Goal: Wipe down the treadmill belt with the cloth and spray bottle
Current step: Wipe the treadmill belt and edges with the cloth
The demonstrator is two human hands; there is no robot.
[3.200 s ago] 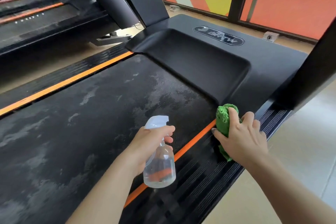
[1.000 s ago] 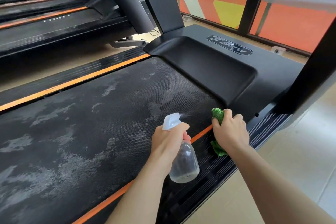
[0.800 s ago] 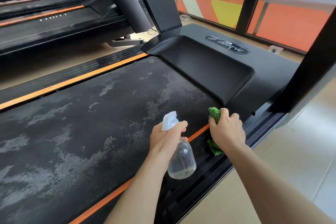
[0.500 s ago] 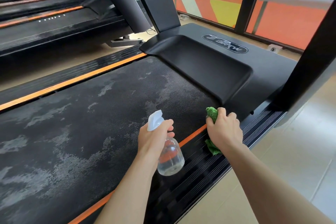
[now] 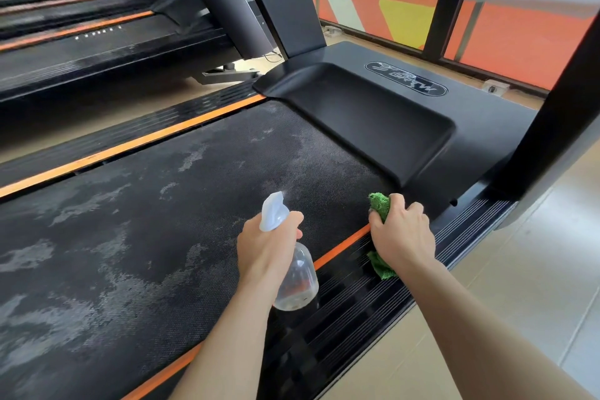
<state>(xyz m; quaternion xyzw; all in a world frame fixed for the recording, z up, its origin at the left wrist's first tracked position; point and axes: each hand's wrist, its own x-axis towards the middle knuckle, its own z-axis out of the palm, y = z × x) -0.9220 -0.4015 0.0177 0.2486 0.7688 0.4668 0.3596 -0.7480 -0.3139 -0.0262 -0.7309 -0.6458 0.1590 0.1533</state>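
The left hand (image 5: 269,247) grips the neck of the clear plastic spray bottle with the pale white trigger head (image 5: 293,273), fingers curled round it, and holds it in the air above the near right part of the black textured treadmill belt (image 5: 162,221), the nozzle pointing to the far side. Compared with half a second ago, the bottle stands a little further to the right and its clear body now hangs over the orange stripe (image 5: 341,248) at the right edge of the belt; a faint pale haze shows just at the nozzle tip. The right hand (image 5: 402,237) holds the crumpled green microfibre cloth (image 5: 379,206) with curled fingers and presses it down where the orange stripe meets the black ribbed side rail (image 5: 422,273), near the front right corner of the belt. This hand and the cloth lie at almost the same place as in the earlier frames, while 3.2 s ago the cloth showed more fully and the fingers were flatter on it. The belt carries many grey patches, spread mostly over its left and near parts. At the far end sits the black moulded motor cover (image 5: 373,114) with an oval logo. To the far left stands another treadmill (image 5: 97,42), and the tan floor (image 5: 519,269) lies to the right.
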